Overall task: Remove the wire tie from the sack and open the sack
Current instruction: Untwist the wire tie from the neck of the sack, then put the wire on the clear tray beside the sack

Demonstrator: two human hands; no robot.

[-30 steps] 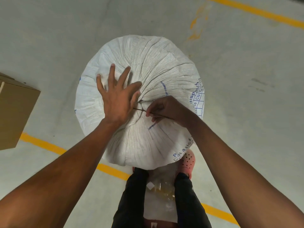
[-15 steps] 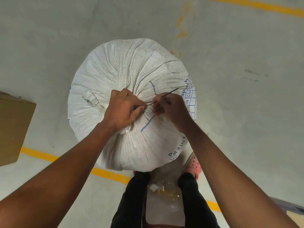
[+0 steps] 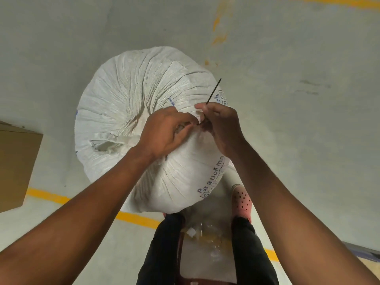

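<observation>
A full white woven sack (image 3: pixel 133 95) with blue print stands upright on the floor, its top gathered into a bunch near the middle. My left hand (image 3: pixel 164 132) pinches the gathered neck of the sack. My right hand (image 3: pixel 222 128) is closed on the thin dark wire tie (image 3: pixel 213 91), whose free end sticks up and away to the right above my fingers. The part of the tie at the neck is hidden between my fingers. A small tear shows on the sack's left side.
A brown cardboard box (image 3: pixel 16 167) sits at the left edge. Yellow floor lines (image 3: pixel 135 218) run under the sack and along the top right. My legs and a pink perforated shoe (image 3: pixel 241 200) are just below the sack, with clear plastic (image 3: pixel 207 243) between them.
My left hand went from lying flat on the sack to pinching its neck. My right hand has drawn the wire's free end up and to the right.
</observation>
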